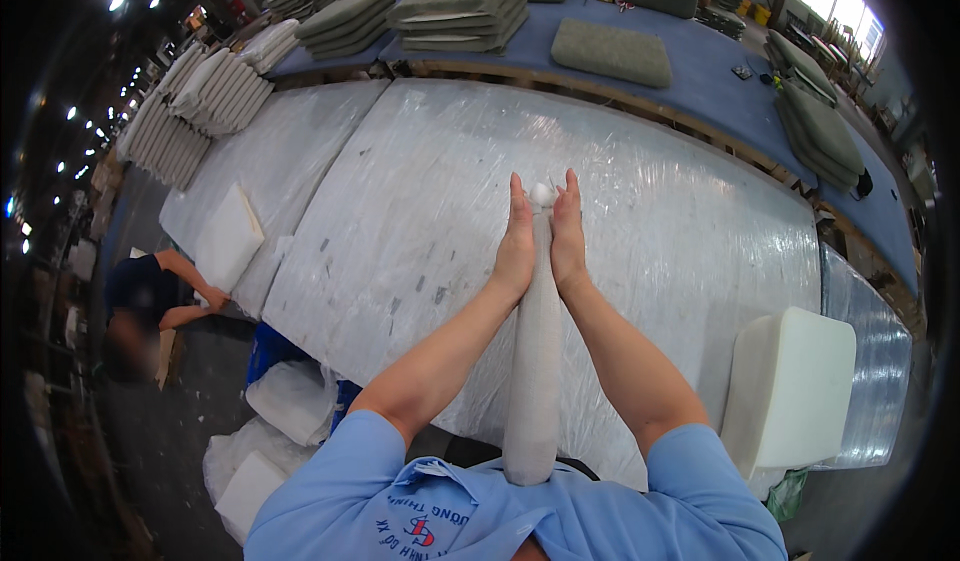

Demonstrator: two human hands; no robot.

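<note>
A light grey fabric cushion (pixel 535 361) stands on edge in front of my torso, its narrow side facing up at me. At its far end a bit of white filling (pixel 542 196) sticks out between my hands. My left hand (pixel 515 239) lies flat along the cushion's left face, fingers stretched out and pointing away from me. Against the right face rests my right hand (pixel 568 236), also flat with straight fingers. The two palms face each other across the cushion. Its lower part and my other fingers are partly hidden.
A plastic-wrapped white table (pixel 400 191) spreads before me. White foam blocks (pixel 800 381) stand at right. Grey-green cushions (pixel 455 6) are stacked on the far blue table (pixel 700 91); pale cushions (pixel 215 91) are piled far left. A co-worker (pixel 150 296) handles a white pad (pixel 230 236) at left.
</note>
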